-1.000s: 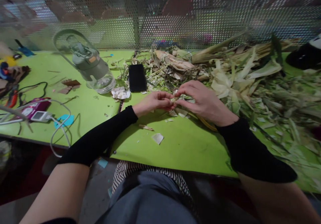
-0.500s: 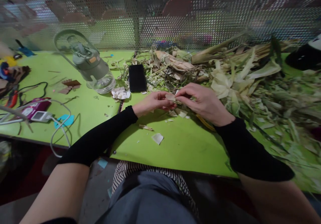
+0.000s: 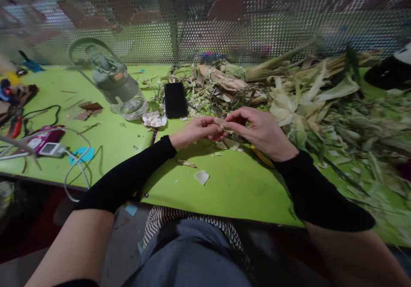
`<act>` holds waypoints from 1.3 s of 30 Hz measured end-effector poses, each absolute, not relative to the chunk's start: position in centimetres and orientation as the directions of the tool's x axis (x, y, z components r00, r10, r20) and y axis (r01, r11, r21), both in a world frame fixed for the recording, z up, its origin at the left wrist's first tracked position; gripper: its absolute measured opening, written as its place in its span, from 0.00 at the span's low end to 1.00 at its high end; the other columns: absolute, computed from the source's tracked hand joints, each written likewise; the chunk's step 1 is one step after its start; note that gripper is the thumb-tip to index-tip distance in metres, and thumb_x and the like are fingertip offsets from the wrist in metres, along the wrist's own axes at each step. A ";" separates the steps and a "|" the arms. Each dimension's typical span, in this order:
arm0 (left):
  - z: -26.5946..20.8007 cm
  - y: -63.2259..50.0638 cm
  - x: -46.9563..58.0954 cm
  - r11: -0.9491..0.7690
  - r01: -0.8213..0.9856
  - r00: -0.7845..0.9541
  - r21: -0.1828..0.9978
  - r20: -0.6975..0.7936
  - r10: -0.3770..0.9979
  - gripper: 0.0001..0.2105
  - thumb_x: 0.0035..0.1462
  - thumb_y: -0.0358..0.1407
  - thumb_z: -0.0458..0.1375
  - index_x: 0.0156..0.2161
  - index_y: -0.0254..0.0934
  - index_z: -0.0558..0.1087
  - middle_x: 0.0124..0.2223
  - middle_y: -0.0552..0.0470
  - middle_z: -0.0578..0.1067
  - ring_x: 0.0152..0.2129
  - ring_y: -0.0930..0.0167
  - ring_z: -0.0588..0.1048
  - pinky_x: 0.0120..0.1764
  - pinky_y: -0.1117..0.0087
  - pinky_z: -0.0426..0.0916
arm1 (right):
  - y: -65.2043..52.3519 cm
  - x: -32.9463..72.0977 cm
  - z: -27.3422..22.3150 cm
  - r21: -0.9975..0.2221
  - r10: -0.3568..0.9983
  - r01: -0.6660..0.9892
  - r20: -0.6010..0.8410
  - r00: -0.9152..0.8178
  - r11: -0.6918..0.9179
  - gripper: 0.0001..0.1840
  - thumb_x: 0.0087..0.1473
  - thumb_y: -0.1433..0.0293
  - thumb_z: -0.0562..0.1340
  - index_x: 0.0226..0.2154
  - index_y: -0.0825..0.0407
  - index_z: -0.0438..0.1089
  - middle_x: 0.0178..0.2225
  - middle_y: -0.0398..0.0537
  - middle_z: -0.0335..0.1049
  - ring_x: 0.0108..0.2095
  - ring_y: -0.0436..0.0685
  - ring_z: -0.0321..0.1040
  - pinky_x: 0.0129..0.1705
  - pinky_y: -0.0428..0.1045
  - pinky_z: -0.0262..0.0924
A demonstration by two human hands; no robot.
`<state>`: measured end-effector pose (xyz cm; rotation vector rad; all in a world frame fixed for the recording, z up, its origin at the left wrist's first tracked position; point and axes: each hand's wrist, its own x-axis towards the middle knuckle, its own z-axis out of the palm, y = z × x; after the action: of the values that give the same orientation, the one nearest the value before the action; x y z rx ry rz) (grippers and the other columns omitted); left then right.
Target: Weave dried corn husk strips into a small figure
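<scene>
Over the green table (image 3: pixel 250 197), my left hand (image 3: pixel 201 129) pinches a small pale piece of dried husk (image 3: pixel 220 122) between thumb and fingers. From the other side my right hand (image 3: pixel 255 128) meets it, thumb and forefinger closed on the husk's right end. Just below the fingers lie several cut husk scraps (image 3: pixel 231 144). A pale square scrap (image 3: pixel 202 177) rests nearer to me, with a narrow curled strip (image 3: pixel 186 163) to its left. Part of a yellow-handled tool (image 3: pixel 262 156) shows under my right wrist.
Behind my hands stand a black phone (image 3: pixel 175 100) and a bottle with a grey lid (image 3: pixel 118 85). Dried corn husks (image 3: pixel 298 103) heap along the back and right. At left lie a purple device (image 3: pixel 48 139) and white cables (image 3: pixel 77 160). Perforated metal mesh (image 3: pixel 144 30) closes the back.
The husk piece has turned slightly between my fingers and now shows a narrower side. My left thumb has shifted a little over it; both arms stay nearly still.
</scene>
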<state>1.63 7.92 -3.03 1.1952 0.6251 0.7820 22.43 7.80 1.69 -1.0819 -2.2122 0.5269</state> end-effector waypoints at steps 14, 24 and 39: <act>-3.2 7.9 2.0 0.173 -0.370 0.414 0.913 -0.004 0.910 0.12 0.56 0.35 0.69 0.42 0.33 0.75 0.29 0.55 0.78 0.27 0.78 0.77 0.37 0.74 0.70 | 7.6 21.9 0.5 -0.435 0.660 0.500 0.548 -0.513 0.749 0.12 0.63 0.61 0.62 0.42 0.47 0.79 0.39 0.52 0.74 0.42 0.63 0.71 0.44 0.59 0.65; -1.9 7.3 2.0 0.216 -0.299 0.517 0.929 -0.032 0.855 0.15 0.58 0.29 0.66 0.49 0.34 0.69 0.35 0.51 0.82 0.34 0.73 0.81 0.48 0.65 0.72 | 7.8 21.6 0.7 -0.631 0.868 0.596 0.342 -0.360 0.496 0.22 0.63 0.48 0.58 0.31 0.49 0.64 0.26 0.43 0.66 0.26 0.53 0.60 0.31 0.51 0.53; -1.7 6.8 2.4 0.215 -0.308 0.412 0.927 -0.074 0.908 0.14 0.57 0.32 0.67 0.45 0.34 0.68 0.35 0.50 0.82 0.33 0.74 0.80 0.43 0.68 0.73 | 7.5 21.4 0.2 -0.691 0.854 0.508 0.468 -0.227 0.514 0.24 0.64 0.46 0.56 0.29 0.47 0.61 0.23 0.38 0.53 0.24 0.51 0.50 0.28 0.50 0.49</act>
<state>2.36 6.79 -1.72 1.0119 0.7330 0.9567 21.35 7.53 0.25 -1.1230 -1.8898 0.5036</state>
